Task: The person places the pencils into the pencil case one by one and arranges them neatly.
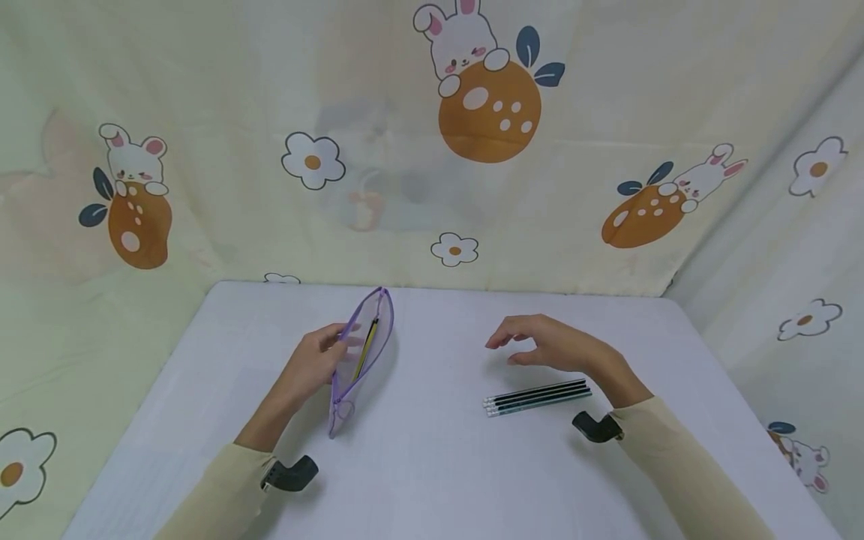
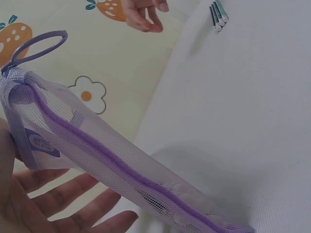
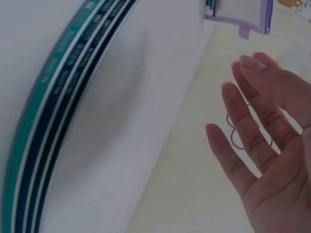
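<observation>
Above the white table, I grip the mesh pouch in my left hand, my relaxed right hand and the dark pencils right of it, its label showing only in my left-wrist view.

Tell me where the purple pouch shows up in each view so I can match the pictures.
Head: pouch left of centre, held in the left hand.
Left wrist: pouch large, slanting from the upper left to the bottom edge.
Right wrist: pouch at the top edge, right of centre, partly cut off.
Shared landmark: the loose pencils, respectively below and right of centre, at the top right of centre, and along the left.
</observation>
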`<state>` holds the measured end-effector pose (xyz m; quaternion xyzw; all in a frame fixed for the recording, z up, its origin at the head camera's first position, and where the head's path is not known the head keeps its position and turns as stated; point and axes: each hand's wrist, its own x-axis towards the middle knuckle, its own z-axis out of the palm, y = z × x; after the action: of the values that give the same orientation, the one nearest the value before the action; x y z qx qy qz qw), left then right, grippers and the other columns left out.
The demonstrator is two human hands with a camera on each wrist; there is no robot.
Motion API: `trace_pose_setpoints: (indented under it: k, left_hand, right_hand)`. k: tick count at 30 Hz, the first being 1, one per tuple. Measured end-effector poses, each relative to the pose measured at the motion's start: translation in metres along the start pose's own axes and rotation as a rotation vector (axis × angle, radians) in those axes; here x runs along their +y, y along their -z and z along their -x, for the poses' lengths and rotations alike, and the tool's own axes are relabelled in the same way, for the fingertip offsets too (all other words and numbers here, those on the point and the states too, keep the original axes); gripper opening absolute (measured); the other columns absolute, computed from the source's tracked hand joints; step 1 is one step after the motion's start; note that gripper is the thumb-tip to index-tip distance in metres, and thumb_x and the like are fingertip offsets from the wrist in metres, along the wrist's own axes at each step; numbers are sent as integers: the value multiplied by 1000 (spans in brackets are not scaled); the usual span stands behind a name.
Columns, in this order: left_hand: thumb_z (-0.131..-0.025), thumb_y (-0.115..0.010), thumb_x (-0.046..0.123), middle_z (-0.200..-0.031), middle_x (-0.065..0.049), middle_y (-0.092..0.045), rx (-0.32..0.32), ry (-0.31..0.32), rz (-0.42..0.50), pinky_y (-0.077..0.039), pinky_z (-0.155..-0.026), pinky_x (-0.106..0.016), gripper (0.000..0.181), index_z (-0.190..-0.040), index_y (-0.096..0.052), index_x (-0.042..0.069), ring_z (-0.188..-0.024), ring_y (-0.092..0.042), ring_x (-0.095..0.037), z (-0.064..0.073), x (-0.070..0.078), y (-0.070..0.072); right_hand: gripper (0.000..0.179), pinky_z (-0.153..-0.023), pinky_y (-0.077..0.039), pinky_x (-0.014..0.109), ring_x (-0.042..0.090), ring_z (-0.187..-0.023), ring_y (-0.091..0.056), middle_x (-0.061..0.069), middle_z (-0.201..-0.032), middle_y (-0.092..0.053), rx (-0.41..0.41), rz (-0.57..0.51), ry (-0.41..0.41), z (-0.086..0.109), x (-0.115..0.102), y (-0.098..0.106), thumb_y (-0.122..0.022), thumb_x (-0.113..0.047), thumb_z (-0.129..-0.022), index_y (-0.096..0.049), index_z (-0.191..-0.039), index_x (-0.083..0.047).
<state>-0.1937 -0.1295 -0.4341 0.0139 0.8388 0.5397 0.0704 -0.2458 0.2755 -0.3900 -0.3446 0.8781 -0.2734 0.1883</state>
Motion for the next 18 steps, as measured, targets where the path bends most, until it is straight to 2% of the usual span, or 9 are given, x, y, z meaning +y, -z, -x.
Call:
trace_pose_setpoints:
  k: [6,14,18]
  left_hand:
    - [-104,-45,19,-134,-13,-67,0,11,-2,-56,-71,-34,42,-143,-57,13,-117,-66,-36,-1,0,0]
    - [-105,-45,20,-135,-15,-66,-4,7,12,-59,-73,-38,41,-143,-57,11,-116,-67,-38,0,0,1]
    - [-105,-45,19,-134,-16,-66,-9,1,14,-59,-72,-38,41,-144,-56,11,-116,-67,-38,0,0,1]
  right_hand:
    - [38,-103,-47,57,31,-122,-61,3,-125,-69,-1,-44,-31,12,14,-3,-75,-11,-92,-67,-124,-29]
    - [36,-103,-47,57,31,-121,-61,4,-125,-69,9,-60,-66,27,31,-8,-74,-10,-92,-67,-126,-18]
    - [34,-103,-47,57,32,-120,-61,4,-124,-69,10,-58,-89,36,37,-9,-73,-9,-92,-67,-125,-16]
